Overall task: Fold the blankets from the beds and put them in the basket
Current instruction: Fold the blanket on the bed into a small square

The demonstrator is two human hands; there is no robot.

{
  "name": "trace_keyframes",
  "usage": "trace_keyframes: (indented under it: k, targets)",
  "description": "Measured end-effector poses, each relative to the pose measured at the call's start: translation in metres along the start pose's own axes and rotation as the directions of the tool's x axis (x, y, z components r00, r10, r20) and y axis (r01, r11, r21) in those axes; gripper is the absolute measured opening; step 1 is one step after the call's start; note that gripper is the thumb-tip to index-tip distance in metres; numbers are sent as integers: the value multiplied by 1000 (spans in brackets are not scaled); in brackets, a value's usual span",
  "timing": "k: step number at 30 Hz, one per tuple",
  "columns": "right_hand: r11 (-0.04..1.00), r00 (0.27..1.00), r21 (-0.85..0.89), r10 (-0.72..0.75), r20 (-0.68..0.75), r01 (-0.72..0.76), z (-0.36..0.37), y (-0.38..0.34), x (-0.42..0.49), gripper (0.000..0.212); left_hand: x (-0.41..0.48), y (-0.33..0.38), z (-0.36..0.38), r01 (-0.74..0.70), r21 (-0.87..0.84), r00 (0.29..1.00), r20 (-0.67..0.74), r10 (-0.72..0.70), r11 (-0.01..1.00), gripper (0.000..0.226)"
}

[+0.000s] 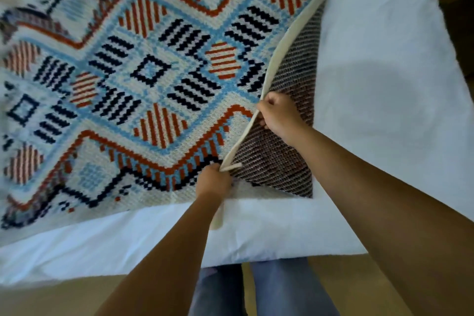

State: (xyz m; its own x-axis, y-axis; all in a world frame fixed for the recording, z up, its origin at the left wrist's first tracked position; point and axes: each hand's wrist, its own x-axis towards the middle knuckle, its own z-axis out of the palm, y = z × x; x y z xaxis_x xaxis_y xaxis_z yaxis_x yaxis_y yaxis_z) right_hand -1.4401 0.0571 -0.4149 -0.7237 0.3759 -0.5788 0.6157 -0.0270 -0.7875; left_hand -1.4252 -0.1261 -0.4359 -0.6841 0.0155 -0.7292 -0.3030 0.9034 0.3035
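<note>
One view only, head camera.
- One patterned blanket (154, 84) seen spread over white bed (384, 79). One side raised off bed, dark reverse exposed.
- Cream border (279, 59) pinched by left hand (214, 179) close to bed's near edge, fingers curled on corner.
- Same border gripped by right hand (278, 117) farther toward bed's middle, fist closed round it.
- Progress judged early: first fold barely begun, none completed.
- Left: all folds, transfer to basket. Basket not in view.
</note>
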Motion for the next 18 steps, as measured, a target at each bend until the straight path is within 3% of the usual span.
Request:
trace_keyframes:
  k: [3, 6, 10, 13, 18]
  targets:
    - [999, 999, -37, 0, 36, 1, 44, -14, -1, 21, -3, -32, -27, -62, -68, 997, -56, 59, 996, 10]
    - [997, 999, -74, 2, 42, 1, 90, -27, -4, 21, -4, -63, -55, -162, -69, 981, -123, 152, 984, 28]
    - [998, 1000, -53, -18, -24, 17, 150, -46, -7, 21, 5, -106, -96, -152, -155, 975, -185, 122, 976, 37]
    - [987, 993, -139, -89, -74, 79, 205, -62, -12, 29, 12, -148, -130, -182, -161, 969, -196, 150, 970, 33]
    - [938, 982, -298, -186, -1, 177, 319, -89, -24, 36, 21, -240, -198, -183, -204, 962, -239, 132, 962, 35]
